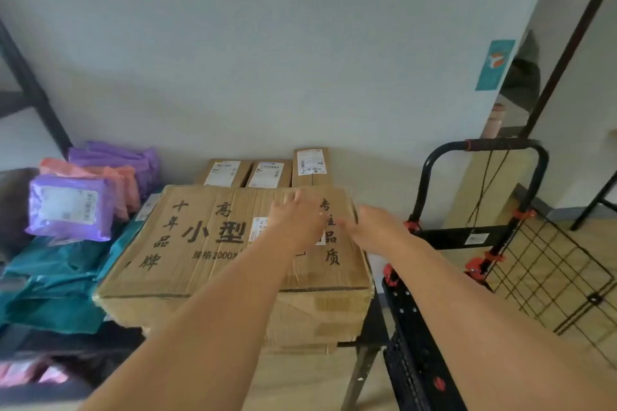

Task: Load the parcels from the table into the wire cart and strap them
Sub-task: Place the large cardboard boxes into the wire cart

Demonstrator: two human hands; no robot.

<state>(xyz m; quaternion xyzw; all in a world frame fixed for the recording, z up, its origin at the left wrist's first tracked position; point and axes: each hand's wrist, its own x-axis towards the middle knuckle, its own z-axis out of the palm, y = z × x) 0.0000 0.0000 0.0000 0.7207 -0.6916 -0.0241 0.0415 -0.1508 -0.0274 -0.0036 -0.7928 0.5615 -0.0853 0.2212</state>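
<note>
Both arms extended over the carton (213, 237): left hand (298, 220) flat over its top, fingers straight; right hand (375, 227), blurred, at its right edge.

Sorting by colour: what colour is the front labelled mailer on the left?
The mailer is purple; head view.

Big carton (233, 240) on table, small boxes (267, 173) behind — cart (547, 264) right

Head-worn camera faces forward and down, close above the carton (207, 264)
</note>
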